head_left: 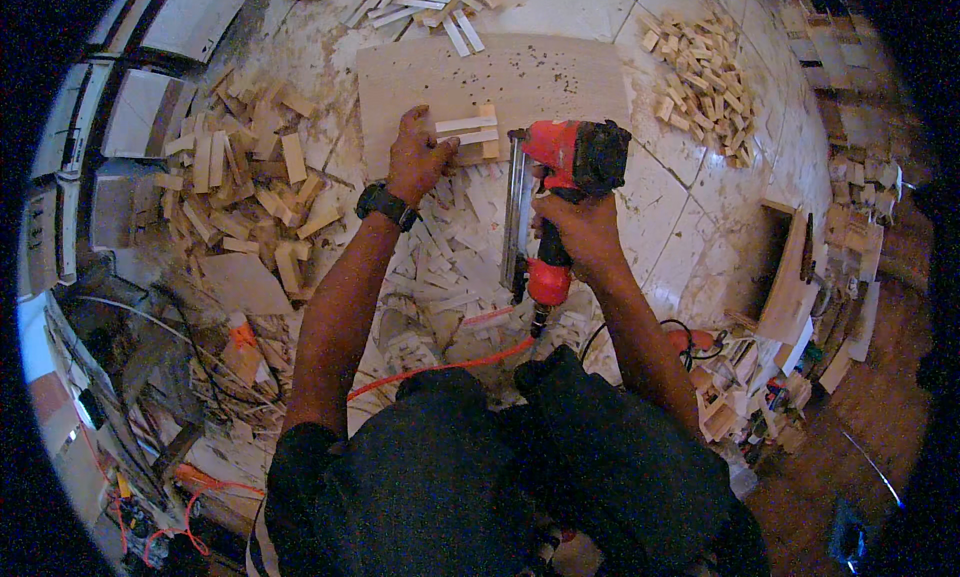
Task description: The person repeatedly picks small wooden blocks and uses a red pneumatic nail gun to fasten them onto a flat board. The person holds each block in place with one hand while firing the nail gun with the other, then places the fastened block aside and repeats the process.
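The person kneels over a plywood board (520, 77) laid on the tiled floor (690, 217). The left hand (415, 157) presses down on a small assembly of wooden slats (470, 135) lying on the board's near edge, fingers closed over its left end. The right hand (580, 232) is clamped round the grip of a red nailer (565, 172), whose nose sits just at 3 o'clock of the slats, touching or nearly so; contact cannot be confirmed.

Judgement: the step in hand is fastening the slats together, with the nailer lined up at their right end. The next move calls for a steady hold on the slats, the left fingers kept well off the nail line, and the nose seated square before firing.

A heap of offcut blocks (250, 187) lies at 9 o'clock, a smaller pile (700, 87) at 2 o'clock. An orange hose (440, 369) trails from the nailer toward 7 o'clock.
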